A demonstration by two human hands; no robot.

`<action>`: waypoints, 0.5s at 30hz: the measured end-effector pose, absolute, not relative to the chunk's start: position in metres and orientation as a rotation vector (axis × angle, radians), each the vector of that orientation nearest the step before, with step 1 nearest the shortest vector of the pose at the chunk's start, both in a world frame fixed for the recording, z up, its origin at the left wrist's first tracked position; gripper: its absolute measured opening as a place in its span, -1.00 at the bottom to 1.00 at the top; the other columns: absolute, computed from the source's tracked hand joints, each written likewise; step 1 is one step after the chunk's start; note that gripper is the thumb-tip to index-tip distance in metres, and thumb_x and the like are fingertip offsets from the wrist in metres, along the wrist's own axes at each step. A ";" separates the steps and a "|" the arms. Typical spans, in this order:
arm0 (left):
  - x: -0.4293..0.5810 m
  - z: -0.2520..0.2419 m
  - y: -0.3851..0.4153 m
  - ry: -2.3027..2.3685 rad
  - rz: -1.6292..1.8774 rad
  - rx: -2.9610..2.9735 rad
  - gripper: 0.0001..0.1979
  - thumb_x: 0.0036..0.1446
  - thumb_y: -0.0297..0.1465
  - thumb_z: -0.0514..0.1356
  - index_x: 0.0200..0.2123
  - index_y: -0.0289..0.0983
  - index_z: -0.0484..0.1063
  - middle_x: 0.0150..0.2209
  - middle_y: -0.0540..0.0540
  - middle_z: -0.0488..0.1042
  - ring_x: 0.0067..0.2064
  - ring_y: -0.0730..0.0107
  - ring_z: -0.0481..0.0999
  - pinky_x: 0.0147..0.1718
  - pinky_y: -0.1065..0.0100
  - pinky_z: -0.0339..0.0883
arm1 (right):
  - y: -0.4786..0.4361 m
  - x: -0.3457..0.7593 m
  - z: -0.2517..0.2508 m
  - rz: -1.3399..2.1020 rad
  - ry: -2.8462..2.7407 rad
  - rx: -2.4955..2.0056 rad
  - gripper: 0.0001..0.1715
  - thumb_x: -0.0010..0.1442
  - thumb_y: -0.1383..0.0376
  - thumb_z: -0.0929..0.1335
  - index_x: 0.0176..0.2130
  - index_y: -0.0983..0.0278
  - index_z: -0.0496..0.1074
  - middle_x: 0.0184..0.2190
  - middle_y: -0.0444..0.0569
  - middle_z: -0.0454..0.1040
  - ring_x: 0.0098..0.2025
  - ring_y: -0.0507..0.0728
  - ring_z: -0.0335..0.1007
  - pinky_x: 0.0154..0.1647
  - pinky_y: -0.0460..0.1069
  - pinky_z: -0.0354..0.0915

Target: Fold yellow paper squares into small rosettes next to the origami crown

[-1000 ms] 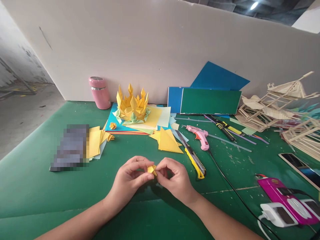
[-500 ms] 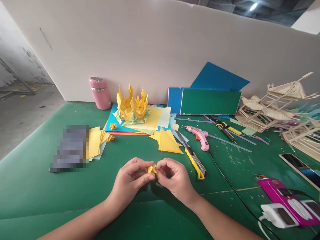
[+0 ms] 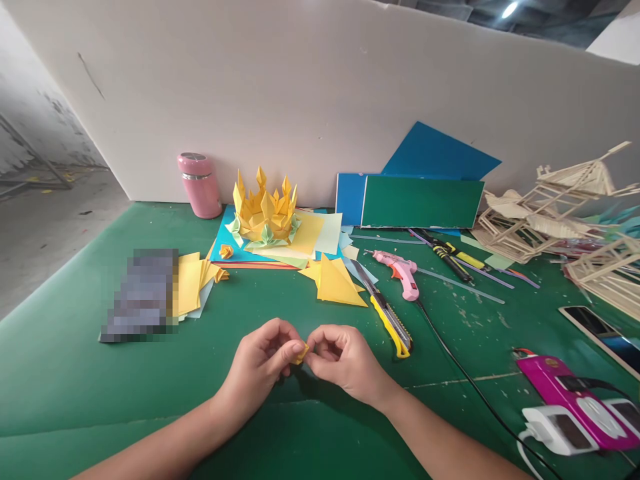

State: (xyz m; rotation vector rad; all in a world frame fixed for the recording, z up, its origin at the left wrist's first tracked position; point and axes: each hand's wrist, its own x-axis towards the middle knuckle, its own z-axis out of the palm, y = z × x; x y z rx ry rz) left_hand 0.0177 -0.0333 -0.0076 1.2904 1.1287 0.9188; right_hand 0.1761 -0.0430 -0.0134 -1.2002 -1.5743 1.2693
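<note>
Pinched a small yellow fold [image 3: 301, 352] between left hand [image 3: 260, 365] and right hand [image 3: 345, 363], just above the green counter [image 3: 75, 387], near the middle of its front edge. Pressed thumb and forefinger of each hand onto the fold from opposite sides, the fingers [image 3: 294, 349] meeting tip to tip, the rest curled in. Held it midway between the two hands, no nearer to either. Could not make out its long axis under the fingertips. Worked with a capped pink flask [image 3: 199, 185] at the back edge, contents hidden, and beside it an open-topped paper crown [image 3: 263, 210] on a stack of sheets [image 3: 320, 233], nothing visible inside. Had a cutter [image 3: 393, 321] just right of the hands and a glue gun [image 3: 403, 273] beyond it.
</note>
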 end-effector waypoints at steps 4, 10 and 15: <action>0.017 -0.010 -0.032 1.167 0.875 1.299 -0.74 -0.04 -0.20 0.25 -0.56 -0.27 0.35 -0.72 0.13 0.27 -0.69 0.59 0.21 -0.73 0.55 0.12 | -0.040 0.177 -0.015 1.411 -1.433 -1.234 -0.86 -0.08 0.27 0.38 -0.52 0.30 0.36 -0.72 -0.31 0.01 -0.63 -0.08 -0.15 -0.62 -0.13 -0.10; 0.018 -0.014 -0.033 1.048 0.880 1.279 -0.77 -0.11 -0.32 0.33 -0.36 -0.30 0.45 -0.56 0.03 0.45 -0.54 0.48 0.41 -0.57 0.46 0.34 | -0.035 0.180 -0.015 1.430 -1.308 -1.248 -0.81 -0.11 0.22 0.38 -0.52 0.30 0.34 -0.71 -0.31 0.02 -0.62 -0.07 -0.15 -0.62 -0.13 -0.08; 0.018 -0.016 -0.031 1.089 0.904 1.338 -0.84 -0.06 -0.38 0.29 -0.35 -0.29 0.52 -0.46 -0.05 0.54 -0.46 0.41 0.49 -0.46 0.40 0.43 | -0.038 0.178 -0.014 1.315 -1.308 -1.259 -0.84 -0.09 0.25 0.35 -0.54 0.29 0.32 -0.72 -0.32 0.01 -0.64 -0.08 -0.13 -0.65 -0.15 -0.05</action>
